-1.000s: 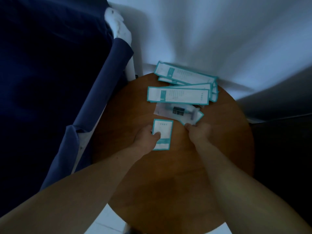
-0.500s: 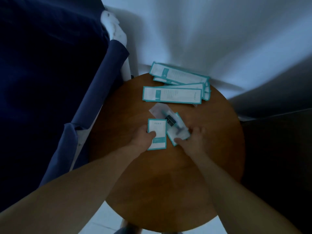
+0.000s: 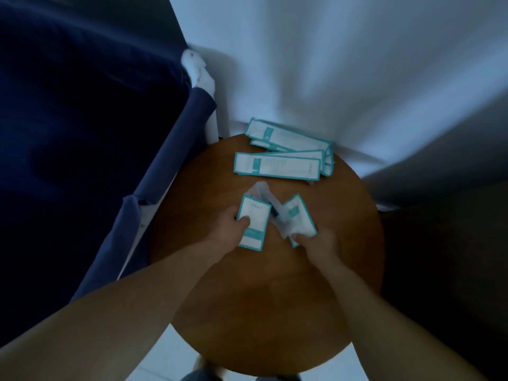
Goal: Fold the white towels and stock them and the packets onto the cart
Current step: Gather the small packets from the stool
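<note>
Small packet [image 3: 254,220]: pinched at its left edge by the left hand [image 3: 233,225], thumb on top.
Second packet [image 3: 298,217]: tilted, just right of the first, its near end gripped by the right hand [image 3: 316,242] together with a clear wrapper [image 3: 261,188].
Long packets [image 3: 277,167]: overlapping pile beyond both hands, apart from them.
Table [image 3: 275,298]: round, brown, under both hands.
Sheet [image 3: 343,64]: white, beyond the pile.
Blue cloth [image 3: 82,119]: left of the left hand.

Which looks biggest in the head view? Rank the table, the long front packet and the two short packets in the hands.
1. Table.
2. Long front packet.
3. Short packet in the left hand and tilted packet in the right hand: alike, partly covered, unranked.
</note>
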